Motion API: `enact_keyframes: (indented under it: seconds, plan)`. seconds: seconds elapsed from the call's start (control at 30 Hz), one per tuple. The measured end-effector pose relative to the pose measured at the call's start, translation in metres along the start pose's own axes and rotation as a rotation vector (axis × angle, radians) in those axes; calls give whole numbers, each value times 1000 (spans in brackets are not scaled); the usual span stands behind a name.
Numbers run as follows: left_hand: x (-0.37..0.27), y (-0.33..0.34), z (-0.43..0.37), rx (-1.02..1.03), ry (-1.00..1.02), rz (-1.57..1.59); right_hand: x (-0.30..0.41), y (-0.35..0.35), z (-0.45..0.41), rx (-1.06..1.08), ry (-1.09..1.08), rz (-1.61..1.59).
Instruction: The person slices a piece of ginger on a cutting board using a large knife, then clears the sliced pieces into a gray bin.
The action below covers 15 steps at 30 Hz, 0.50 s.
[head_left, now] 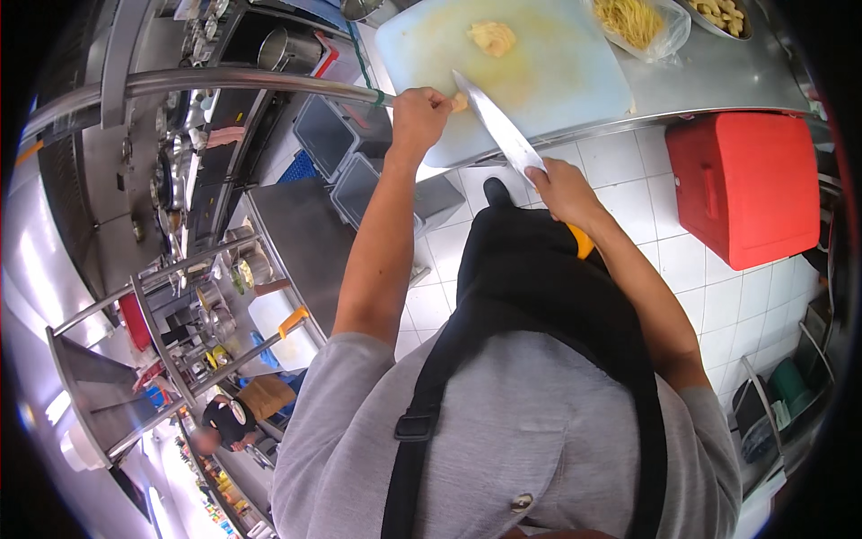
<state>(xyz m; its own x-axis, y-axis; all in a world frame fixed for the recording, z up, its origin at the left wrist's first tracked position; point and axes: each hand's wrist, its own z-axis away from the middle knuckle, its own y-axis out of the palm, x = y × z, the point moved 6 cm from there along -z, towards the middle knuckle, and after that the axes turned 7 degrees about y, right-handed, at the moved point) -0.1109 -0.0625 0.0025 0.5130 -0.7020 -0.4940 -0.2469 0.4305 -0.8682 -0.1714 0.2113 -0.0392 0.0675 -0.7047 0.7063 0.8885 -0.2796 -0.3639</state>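
Observation:
My left hand (421, 116) is at the near left side of a white plastic cutting board (572, 74), pinching a small pale-yellow piece, apparently ginger (460, 102). In my right hand (564, 187) is a large chef's knife (500, 127) with a yellow handle. Its blade slants over the board's near edge, tip pointing away from me, close beside the held piece. Farther up the board lies a small heap of thin ginger slices (492, 38). Yellow stains mark the board's middle.
Right of the board, a clear plastic bag (677, 30) holds yellow shreds, beside a metal bowl of ginger pieces (722, 15). A red lidded box (747, 195) stands below the steel counter (720, 84). A steel rail (249, 79) and grey bins (328, 135) are at left; a person (232, 418) is farther off.

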Motion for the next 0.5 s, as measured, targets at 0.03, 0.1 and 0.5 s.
enact_keyframes:
  seconds: [0.03, 0.1, 0.5]
  plan:
    - [1, 1, -2, 10, 19, 8, 5, -1, 2, -14, -24, 25]
    - [1, 1, -3, 19, 41, 16, 14, -3, 3, 77, 29, -147]
    - [0, -7, 1, -1, 88, -6, 13, 3, -4, 50, 15, -140]
